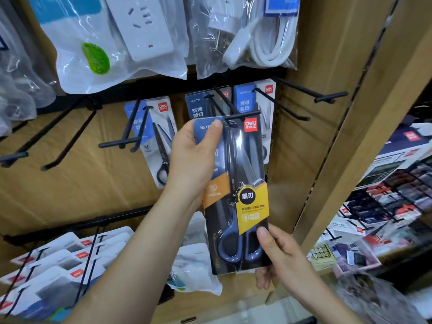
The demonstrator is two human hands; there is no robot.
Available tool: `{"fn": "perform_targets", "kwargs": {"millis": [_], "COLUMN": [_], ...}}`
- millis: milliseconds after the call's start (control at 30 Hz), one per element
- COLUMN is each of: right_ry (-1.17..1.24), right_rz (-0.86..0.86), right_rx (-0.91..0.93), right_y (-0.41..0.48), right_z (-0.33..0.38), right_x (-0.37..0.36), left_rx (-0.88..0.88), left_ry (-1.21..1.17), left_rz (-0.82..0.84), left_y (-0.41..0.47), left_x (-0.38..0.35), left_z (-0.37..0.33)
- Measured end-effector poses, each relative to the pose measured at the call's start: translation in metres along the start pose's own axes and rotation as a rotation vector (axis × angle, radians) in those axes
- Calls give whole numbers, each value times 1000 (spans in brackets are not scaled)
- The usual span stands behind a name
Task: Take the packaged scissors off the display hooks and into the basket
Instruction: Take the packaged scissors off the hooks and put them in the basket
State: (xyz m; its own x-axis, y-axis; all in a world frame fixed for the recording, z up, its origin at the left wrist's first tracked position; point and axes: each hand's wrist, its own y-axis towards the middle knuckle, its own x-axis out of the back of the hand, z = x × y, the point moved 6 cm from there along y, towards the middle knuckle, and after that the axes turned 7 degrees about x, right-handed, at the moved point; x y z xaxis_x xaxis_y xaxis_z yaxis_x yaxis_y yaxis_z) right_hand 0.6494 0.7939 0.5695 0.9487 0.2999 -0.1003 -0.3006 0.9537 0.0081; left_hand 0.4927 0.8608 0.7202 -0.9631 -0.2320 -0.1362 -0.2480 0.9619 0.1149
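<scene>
At the hook, left hand and right hand hold "deli" scissors — "黑刃".

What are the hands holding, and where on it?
Both hold one scissors pack: the left hand grips its upper left edge, the right hand pinches its bottom right corner.

Four packs of scissors are in view: one front pack between two hands, the left hand and the right hand; one lone pack further left; and two behind, a middle pack and a right-hand pack. Above hang one power-strip bag and one cable bag.
</scene>
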Motion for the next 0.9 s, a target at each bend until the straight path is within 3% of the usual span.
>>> {"fn": "perform_targets", "kwargs": {"millis": [167,400,500,633,733,900], "right_ry": [30,209,255,234,201,132], "right_rz": [-122,-220,-284,-371,-393,-416], "right_rx": [-10,-100,-104,-62,-6,-25], "right_y": [6,21,36,56,70,94], "right_z": [-10,-25,-27,-20,-15,-28], "right_x": [5,8,7,10,13,20], "left_rx": [-12,-79,-51,69,121,-3], "left_ry": [121,241,276,371,426,470], "left_rz": [95,-82,-77,9,-50,-166], "left_y": [-1,21,33,34,37,71], "left_x": [4,31,28,35,47,50], "left_z": [7,3,17,59,82,56]}}
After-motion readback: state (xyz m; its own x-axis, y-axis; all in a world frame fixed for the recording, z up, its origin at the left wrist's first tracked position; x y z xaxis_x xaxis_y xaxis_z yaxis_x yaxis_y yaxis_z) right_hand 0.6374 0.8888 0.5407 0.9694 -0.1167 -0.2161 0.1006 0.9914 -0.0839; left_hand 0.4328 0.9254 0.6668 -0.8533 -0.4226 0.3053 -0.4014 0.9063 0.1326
